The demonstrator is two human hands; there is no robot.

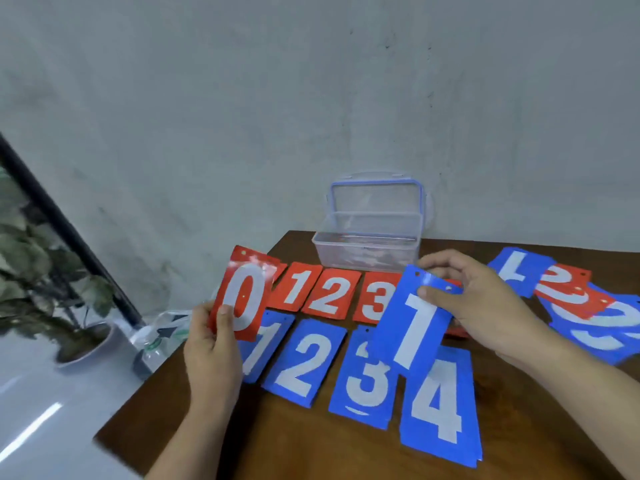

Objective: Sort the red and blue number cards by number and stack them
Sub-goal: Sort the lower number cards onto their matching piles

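L hand [211, 351] bare | R hand [485, 306] bare | both forearms bare

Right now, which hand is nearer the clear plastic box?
Right. The right hand, pinching the blue 1 card, is just in front of the box; the left hand, holding the red 0 card, is far left.

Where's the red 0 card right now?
Head view, left side: the red 0 is held up in the left hand, just left of the red 1 lying on the table.
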